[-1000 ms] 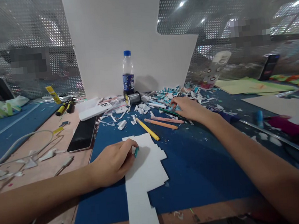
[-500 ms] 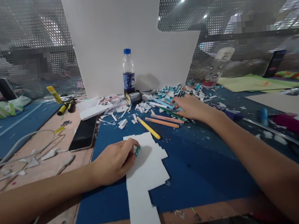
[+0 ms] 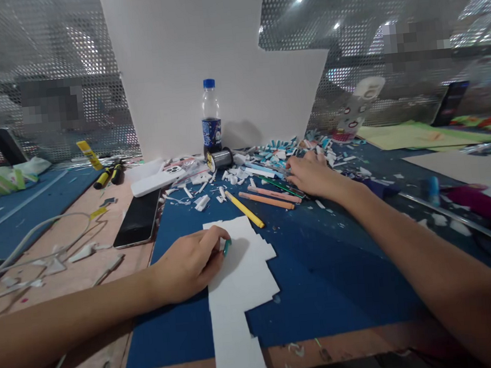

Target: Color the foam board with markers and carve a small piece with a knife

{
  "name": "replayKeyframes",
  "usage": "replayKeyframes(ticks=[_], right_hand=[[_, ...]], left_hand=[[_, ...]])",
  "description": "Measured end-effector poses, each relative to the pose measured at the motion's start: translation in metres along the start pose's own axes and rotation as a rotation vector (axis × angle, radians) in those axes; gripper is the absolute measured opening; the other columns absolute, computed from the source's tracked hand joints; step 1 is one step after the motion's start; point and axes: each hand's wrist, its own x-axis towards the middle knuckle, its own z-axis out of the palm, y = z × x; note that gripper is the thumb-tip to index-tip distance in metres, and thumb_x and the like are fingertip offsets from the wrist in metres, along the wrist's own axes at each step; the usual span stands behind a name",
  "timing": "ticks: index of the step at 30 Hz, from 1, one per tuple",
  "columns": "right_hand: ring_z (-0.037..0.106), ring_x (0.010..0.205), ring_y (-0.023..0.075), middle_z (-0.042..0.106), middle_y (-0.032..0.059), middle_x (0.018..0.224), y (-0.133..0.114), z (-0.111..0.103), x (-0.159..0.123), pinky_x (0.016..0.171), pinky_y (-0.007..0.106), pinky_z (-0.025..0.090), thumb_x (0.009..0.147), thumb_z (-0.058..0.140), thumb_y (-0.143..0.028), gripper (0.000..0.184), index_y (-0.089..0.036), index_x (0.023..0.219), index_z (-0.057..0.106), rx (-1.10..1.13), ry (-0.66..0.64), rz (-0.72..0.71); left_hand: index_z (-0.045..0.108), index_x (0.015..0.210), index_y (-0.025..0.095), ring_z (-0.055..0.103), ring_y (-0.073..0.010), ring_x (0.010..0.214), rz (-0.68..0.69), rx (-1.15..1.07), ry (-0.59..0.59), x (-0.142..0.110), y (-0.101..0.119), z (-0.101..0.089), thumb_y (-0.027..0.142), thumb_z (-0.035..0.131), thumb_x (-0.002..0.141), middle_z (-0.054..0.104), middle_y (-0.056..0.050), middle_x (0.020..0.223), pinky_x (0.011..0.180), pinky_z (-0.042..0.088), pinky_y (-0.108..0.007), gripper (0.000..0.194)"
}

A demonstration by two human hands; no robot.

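both my hands are down on the blue cutting mat [image 3: 323, 280]. left hand [image 3: 186, 266] lies curled on the near edge of the white stepped sheet [image 3: 241, 282], fingers drawn in around a small teal thing [image 3: 226, 246], maybe a pen cap or a blade's end, too little of it shows to say. right hand [image 3: 311, 173] is stretched far out, palm down, fingers narrowed among the coloured pencils [image 3: 268, 196] and the heap of white and blue scraps [image 3: 277, 152]; whether it has closed on one of the pencils i cannot tell.

the white sheet lies flat on the mat just in front of me, its tail running past the mat's front edge onto the wooden table [image 3: 102, 219]. it looks to me like thin foam board or card: light, fairly stiff, easily creased at the notched corners and apt to slide on the smooth mat, so i judge a flat palm holds it better than a pinch, and lifting is best done from a long straight edge. the pencils are thin, hard and will roll; best taken at mid-shaft.

writing: the bottle [image 3: 211, 121] with the blue cap has a dark blue label, pepsi-like in colour, but the lettering is too small to read. a dark phone [image 3: 137, 219] lies screen up beside the mat, with no readable mark. the tall white board [image 3: 200, 56] behind is blank.
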Motion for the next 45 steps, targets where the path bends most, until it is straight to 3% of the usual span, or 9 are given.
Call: replayKeyframes(ticks=[6,11,16,20,30,34,40,42,45], right_hand=[[0.049,0.091,0.0272,0.053,0.0167,0.096,-0.056,-0.035,-0.01,0.08,0.041,0.038,0.093,0.025,-0.018,0.028,-0.013,0.103,0.051,0.055,0.177,-0.158],[0.051,0.066,0.0161,0.053,0.0116,0.092,-0.121,-0.051,-0.041,0.057,0.027,0.041,0.093,0.027,-0.011,0.025,-0.014,0.102,0.051,0.185,0.227,-0.806],[0.055,0.075,0.0192,0.056,0.0135,0.084,-0.139,-0.046,-0.053,0.062,0.028,0.045,0.095,0.029,-0.011,0.027,-0.007,0.091,0.055,0.171,0.344,-0.864],[0.051,0.064,0.0172,0.056,0.0087,0.07,-0.135,-0.042,-0.049,0.061,0.028,0.041,0.092,0.032,-0.006,0.028,-0.011,0.077,0.055,0.13,0.385,-0.929],[0.046,0.054,0.0158,0.054,0.0032,0.058,-0.134,-0.053,-0.039,0.052,0.029,0.029,0.093,0.031,-0.01,0.034,-0.017,0.071,0.055,0.015,0.542,-0.924],[0.049,0.06,0.0163,0.056,0.0039,0.06,-0.109,-0.052,-0.03,0.056,0.028,0.034,0.092,0.037,-0.032,0.03,-0.021,0.068,0.053,0.193,0.233,-0.567],[0.049,0.056,0.0212,0.055,0.0138,0.065,-0.042,-0.043,-0.009,0.05,0.032,0.033,0.094,0.022,-0.029,0.034,-0.011,0.096,0.051,0.203,0.333,0.016],[0.052,0.056,0.0188,0.058,0.0112,0.071,-0.046,-0.039,-0.007,0.051,0.029,0.038,0.094,0.028,-0.028,0.034,-0.008,0.117,0.041,0.262,0.321,0.052],[0.053,0.057,0.0147,0.06,0.009,0.087,-0.068,-0.035,-0.01,0.059,0.03,0.045,0.092,0.033,-0.023,0.043,-0.015,0.134,0.028,0.558,0.197,-0.103]], left_hand=[[0.032,0.104,0.017,0.058,-0.0135,0.061,-0.072,-0.007,0.218,-0.004,-0.002,0.004,0.024,0.03,0.093,0.055,-0.003,0.082,0.057,0.044,-0.025,0.013],[0.027,0.113,0.015,0.062,-0.0158,0.062,-0.159,0.027,0.287,-0.005,-0.001,0.001,0.031,0.028,0.095,0.06,-0.005,0.083,0.053,0.045,-0.025,0.024],[0.038,0.084,0.02,0.06,-0.0168,0.058,-0.074,0.331,0.208,-0.004,0.004,-0.006,0.018,0.025,0.093,0.061,-0.001,0.069,0.048,0.039,-0.025,0.016],[0.044,0.088,0.018,0.062,-0.0167,0.062,0.039,0.481,0.255,-0.003,0.009,-0.006,0.022,0.027,0.096,0.061,-0.003,0.071,0.048,0.038,-0.025,0.019],[0.048,0.082,0.018,0.046,-0.011,0.045,0.16,0.677,0.453,-0.005,0.003,-0.003,0.016,0.035,0.094,0.055,0.003,0.055,0.047,0.029,-0.028,0.018],[0.046,0.077,0.018,0.046,-0.0114,0.045,0.204,0.742,0.479,-0.009,-0.001,-0.008,0.014,0.038,0.091,0.053,0.003,0.053,0.047,0.028,-0.028,0.017],[0.044,0.072,0.019,0.043,-0.013,0.043,0.377,0.72,0.48,-0.007,-0.004,-0.012,0.012,0.037,0.089,0.05,0.001,0.051,0.045,0.028,-0.029,0.019],[0.044,0.075,0.018,0.041,-0.0136,0.044,0.479,0.631,0.451,-0.005,-0.004,-0.012,0.012,0.034,0.09,0.049,0.001,0.051,0.045,0.028,-0.029,0.019],[0.041,0.079,0.018,0.04,-0.0144,0.045,0.531,0.405,0.372,-0.003,-0.001,-0.011,0.014,0.024,0.094,0.05,0.0,0.054,0.046,0.029,-0.029,0.023]])
